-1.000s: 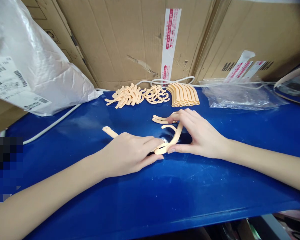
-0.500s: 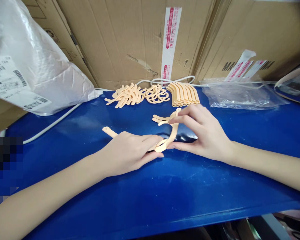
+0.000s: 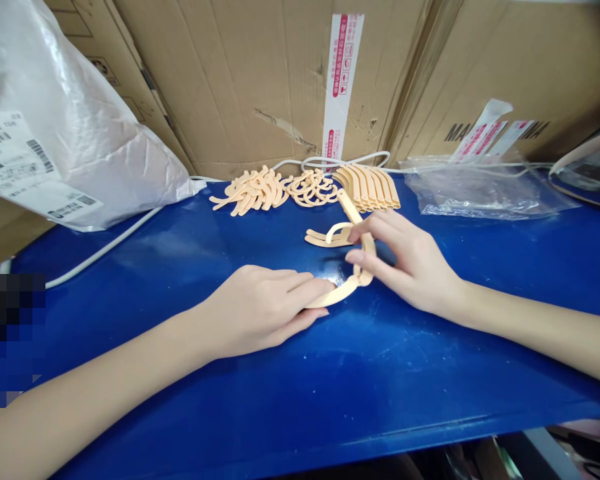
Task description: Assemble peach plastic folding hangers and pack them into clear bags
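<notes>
My left hand [image 3: 260,308] lies on the blue table [image 3: 290,393], fingers curled down on one end of a curved peach plastic strip [image 3: 341,292]. My right hand [image 3: 405,261] pinches a second peach strip [image 3: 353,208] that meets the first near my fingertips and sticks up toward the back. A couple of loose curved peach pieces [image 3: 327,236] lie just left of my right hand.
At the back edge lie a heap of peach pieces [image 3: 253,190], a tangle of curled ones [image 3: 313,188] and a neat stack [image 3: 370,187]. A white plastic bag [image 3: 65,133] sits left, a clear bag [image 3: 480,190] right, a white cable [image 3: 105,248] between. Cardboard boxes [image 3: 260,80] wall the back.
My right hand has swung its strip up and outward, from lying over my left fingers to pointing toward the back stack. The strip end beside my left wrist is no longer visible.
</notes>
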`<state>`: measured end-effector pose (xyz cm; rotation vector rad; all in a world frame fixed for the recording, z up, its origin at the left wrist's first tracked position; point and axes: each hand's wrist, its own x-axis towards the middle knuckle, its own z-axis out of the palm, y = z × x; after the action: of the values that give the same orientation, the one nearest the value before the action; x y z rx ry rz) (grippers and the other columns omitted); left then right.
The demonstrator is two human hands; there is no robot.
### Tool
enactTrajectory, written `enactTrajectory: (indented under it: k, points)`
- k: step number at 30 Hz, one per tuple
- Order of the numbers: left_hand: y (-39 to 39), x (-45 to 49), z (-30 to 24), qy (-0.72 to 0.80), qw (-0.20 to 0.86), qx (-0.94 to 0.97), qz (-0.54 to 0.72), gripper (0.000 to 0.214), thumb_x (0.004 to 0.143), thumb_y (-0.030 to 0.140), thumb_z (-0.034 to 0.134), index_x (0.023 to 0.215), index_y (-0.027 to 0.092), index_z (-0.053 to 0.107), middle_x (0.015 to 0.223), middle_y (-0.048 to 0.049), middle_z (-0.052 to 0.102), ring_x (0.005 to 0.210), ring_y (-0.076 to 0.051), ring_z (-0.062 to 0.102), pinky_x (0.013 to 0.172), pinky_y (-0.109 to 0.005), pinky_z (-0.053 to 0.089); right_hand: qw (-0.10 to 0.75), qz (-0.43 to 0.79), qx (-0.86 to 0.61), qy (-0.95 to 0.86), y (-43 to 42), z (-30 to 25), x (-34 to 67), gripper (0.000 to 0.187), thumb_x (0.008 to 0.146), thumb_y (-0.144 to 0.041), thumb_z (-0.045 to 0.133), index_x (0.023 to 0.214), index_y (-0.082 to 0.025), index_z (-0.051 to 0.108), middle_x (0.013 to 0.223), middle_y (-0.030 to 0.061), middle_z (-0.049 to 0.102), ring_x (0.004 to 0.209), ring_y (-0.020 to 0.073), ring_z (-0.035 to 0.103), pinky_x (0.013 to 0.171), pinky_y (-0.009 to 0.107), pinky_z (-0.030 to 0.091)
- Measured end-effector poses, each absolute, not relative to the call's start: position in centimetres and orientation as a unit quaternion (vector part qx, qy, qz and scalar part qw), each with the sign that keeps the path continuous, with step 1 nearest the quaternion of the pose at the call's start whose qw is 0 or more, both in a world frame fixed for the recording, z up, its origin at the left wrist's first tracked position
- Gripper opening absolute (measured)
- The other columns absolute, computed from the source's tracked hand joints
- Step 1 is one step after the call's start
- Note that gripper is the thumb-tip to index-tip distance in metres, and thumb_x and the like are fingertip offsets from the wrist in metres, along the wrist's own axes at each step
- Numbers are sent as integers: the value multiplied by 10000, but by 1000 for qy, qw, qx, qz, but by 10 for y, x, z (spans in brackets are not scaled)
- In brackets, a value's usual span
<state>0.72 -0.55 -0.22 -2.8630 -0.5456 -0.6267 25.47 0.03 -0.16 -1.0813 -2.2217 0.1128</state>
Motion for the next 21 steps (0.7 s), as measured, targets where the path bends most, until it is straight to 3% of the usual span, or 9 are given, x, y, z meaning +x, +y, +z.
enactTrajectory:
  k: [8,16,21]
  points:
    - [-4,8,1,-198,81,-954,-209,190,1006,272,503,1024,168,661,803,15,686,730,-138,603,597,-255,443,346,81,-512,-782,12,-5,260,254,946,-472,560,905,-222,572,973,46,639,924,228,570,830,386,418]
    - [-3,8,1,-194,71,-960,-189,222,1012,256,470,1046,188,679,935,-37,668,895,-182,581,717,-272,481,356,189,-387,-829,9,0,258,232,940,-410,590,1001,-188,613,1015,56,629,911,188,601,801,336,467]
    - [1,7,1,-228,16,-955,-190,214,992,266,500,1064,217,696,1207,-77,634,1182,-242,539,1005,-408,466,366,159,-419,-815,12,-3,260,159,949,-338,575,995,-193,623,1006,49,631,927,192,595,838,350,451]
